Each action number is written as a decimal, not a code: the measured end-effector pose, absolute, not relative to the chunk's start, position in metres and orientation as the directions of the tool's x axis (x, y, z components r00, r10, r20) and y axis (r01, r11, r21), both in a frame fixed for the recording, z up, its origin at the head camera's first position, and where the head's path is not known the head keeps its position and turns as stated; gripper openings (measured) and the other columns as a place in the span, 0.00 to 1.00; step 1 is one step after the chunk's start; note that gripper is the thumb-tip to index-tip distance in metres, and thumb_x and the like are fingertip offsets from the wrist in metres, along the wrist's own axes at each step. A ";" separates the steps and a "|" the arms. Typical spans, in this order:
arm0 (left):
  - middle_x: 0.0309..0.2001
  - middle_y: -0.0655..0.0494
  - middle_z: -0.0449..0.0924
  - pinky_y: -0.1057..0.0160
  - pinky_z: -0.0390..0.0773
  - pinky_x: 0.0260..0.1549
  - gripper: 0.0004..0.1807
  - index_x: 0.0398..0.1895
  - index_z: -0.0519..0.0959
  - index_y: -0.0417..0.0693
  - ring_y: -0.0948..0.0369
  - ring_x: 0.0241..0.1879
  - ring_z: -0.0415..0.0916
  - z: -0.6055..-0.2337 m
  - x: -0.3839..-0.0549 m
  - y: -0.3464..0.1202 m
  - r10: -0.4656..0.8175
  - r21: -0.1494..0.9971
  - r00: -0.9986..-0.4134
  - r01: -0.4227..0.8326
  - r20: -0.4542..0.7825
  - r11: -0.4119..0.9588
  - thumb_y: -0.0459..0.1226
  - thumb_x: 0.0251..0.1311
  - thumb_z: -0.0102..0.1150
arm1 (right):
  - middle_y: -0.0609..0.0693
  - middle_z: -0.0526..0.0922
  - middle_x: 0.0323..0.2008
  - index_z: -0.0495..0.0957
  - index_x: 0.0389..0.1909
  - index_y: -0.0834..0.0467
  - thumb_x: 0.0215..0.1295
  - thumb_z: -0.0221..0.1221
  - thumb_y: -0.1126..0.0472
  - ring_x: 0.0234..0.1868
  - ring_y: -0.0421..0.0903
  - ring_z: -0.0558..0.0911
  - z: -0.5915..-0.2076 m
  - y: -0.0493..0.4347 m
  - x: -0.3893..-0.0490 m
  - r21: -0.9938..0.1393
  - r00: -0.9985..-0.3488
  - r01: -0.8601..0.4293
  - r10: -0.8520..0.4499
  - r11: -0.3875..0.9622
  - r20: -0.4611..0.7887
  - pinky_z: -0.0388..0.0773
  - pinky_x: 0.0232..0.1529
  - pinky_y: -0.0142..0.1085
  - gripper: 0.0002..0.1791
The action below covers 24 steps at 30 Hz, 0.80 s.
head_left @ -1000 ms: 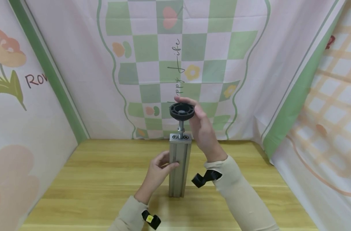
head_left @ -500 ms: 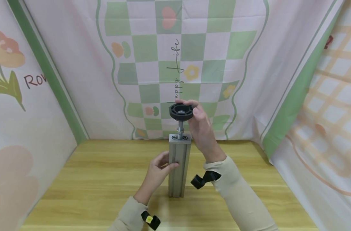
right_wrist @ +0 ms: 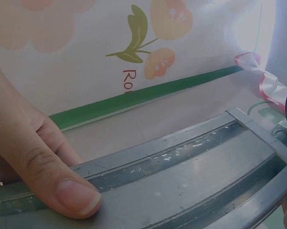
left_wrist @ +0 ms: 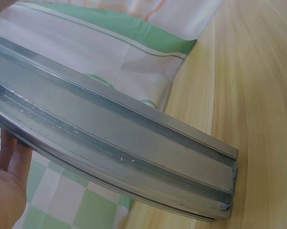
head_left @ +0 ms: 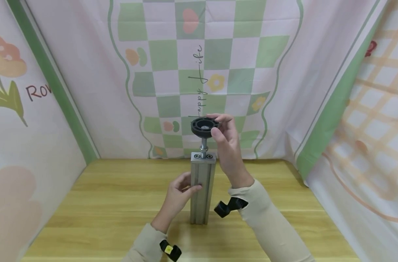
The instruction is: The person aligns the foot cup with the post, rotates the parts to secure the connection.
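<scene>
An aluminium profile [head_left: 202,196] with long grooves stands upright on the wooden table, a metal end plate [head_left: 202,157] on its top. Out of that plate rises a threaded stud [head_left: 203,146] carrying a black round levelling foot [head_left: 199,131], its hollow underside facing up. My left hand [head_left: 177,193] grips the profile at mid-height, thumb across the near face; in the right wrist view its thumb [right_wrist: 62,186] lies flat on the metal. With my right hand [head_left: 229,153] I pinch the right side of the foot's rim, thumb in front and fingers behind.
The wooden table [head_left: 120,203] spreads around the profile. A checked cloth [head_left: 167,54] hangs behind it, with printed curtains on the left [head_left: 12,145] and right [head_left: 375,145]. Each sleeve wears a black wrist mount, one on the left [head_left: 171,250] and one on the right [head_left: 230,206].
My right thumb has swung forward and left along the rim, and the fingers have drawn back to the right. The left hand and the profile have kept their places.
</scene>
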<state>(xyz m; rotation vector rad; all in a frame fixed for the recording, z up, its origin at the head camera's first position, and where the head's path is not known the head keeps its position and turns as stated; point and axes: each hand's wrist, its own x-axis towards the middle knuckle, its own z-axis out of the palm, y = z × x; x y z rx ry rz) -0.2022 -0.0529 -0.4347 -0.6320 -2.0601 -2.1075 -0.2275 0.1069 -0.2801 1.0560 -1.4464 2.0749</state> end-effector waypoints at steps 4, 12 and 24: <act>0.48 0.50 0.83 0.58 0.82 0.50 0.22 0.59 0.79 0.48 0.54 0.48 0.81 -0.435 -0.202 -0.053 0.195 0.930 -0.909 0.363 0.367 -0.059 0.37 0.61 0.70 | 0.53 0.69 0.56 0.66 0.46 0.50 0.65 0.66 0.48 0.55 0.51 0.73 -0.278 0.105 -0.224 -0.609 -0.632 -0.702 -0.070 -0.369 0.771 0.78 0.53 0.35 0.20; 0.48 0.51 0.83 0.58 0.83 0.49 0.22 0.59 0.79 0.48 0.54 0.48 0.81 -0.434 -0.201 -0.053 0.197 0.929 -0.908 0.364 0.369 -0.063 0.36 0.62 0.69 | 0.54 0.72 0.54 0.67 0.59 0.54 0.68 0.61 0.40 0.52 0.50 0.74 -0.275 0.106 -0.227 -0.599 -0.591 -0.737 -0.130 -0.313 0.796 0.74 0.56 0.37 0.30; 0.48 0.50 0.83 0.58 0.82 0.49 0.23 0.59 0.78 0.47 0.54 0.48 0.81 -0.435 -0.201 -0.053 0.192 0.932 -0.912 0.356 0.362 -0.069 0.36 0.61 0.70 | 0.58 0.73 0.63 0.72 0.60 0.52 0.78 0.42 0.45 0.68 0.55 0.68 -0.275 0.110 -0.239 -0.688 -0.615 -0.528 -0.335 -0.497 0.714 0.53 0.73 0.51 0.22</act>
